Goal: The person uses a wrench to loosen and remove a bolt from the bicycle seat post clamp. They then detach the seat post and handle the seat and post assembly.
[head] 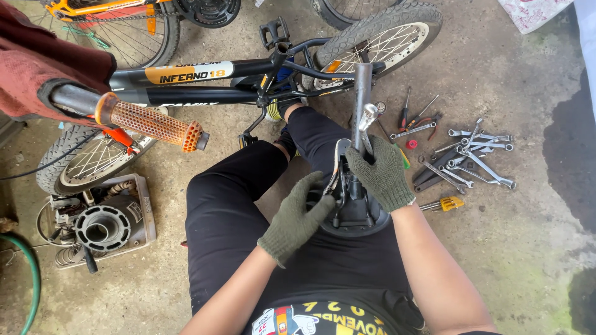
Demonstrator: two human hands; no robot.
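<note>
I am clamping my right hand (380,174) round the rigid, fairly heavy seatpost (361,102), my left hand (298,218) pressing half-curled fingers against the saddle (354,214) underside on my lap.

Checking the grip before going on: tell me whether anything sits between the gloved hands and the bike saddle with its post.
Nothing visible does. The right hand is wrapped around the seat post, and the left hand touches the upturned saddle on the lap. The wrenches lie apart on the floor.

A bicycle repair workshop is indicated: spanners (473,155) are spread on stained concrete floor (528,248) beside a black bicycle (205,84).
</note>
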